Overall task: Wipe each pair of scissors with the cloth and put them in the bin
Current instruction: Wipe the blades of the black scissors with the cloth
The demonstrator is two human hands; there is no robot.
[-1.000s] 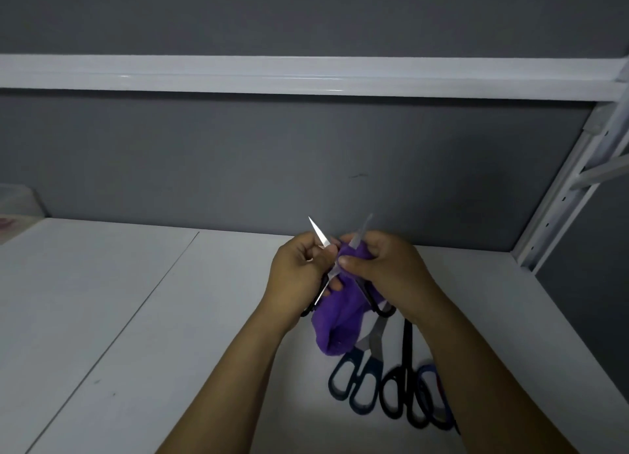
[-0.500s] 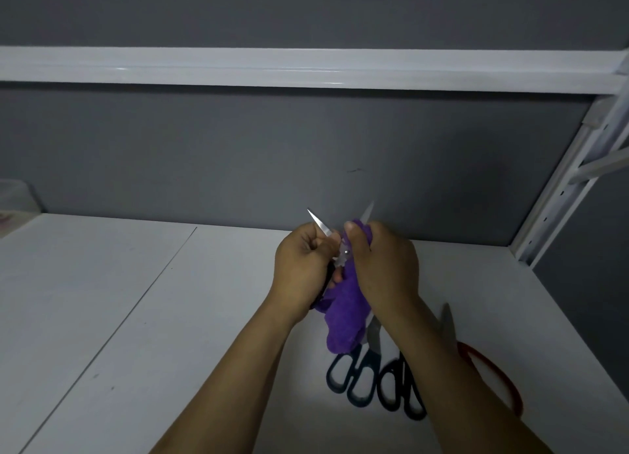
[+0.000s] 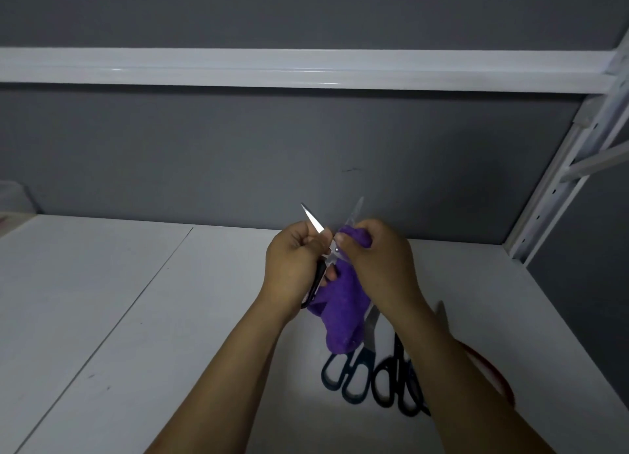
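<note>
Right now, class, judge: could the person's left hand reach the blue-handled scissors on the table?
Probably not yet. The left hand grips the open scissors, so it is occupied. The way itself looks free: the blue-handled scissors lie on the table just below the hanging cloth, handles uncovered.

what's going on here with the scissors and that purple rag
A person is wiping scissors. The left hand grips one open pair by its black handle, blades spread and pointing up, while the right hand pinches a purple cloth round one blade. A blue-handled pair, a black-handled pair and a red-handled pair lie on the white table under the arms, not yet binned.
</note>
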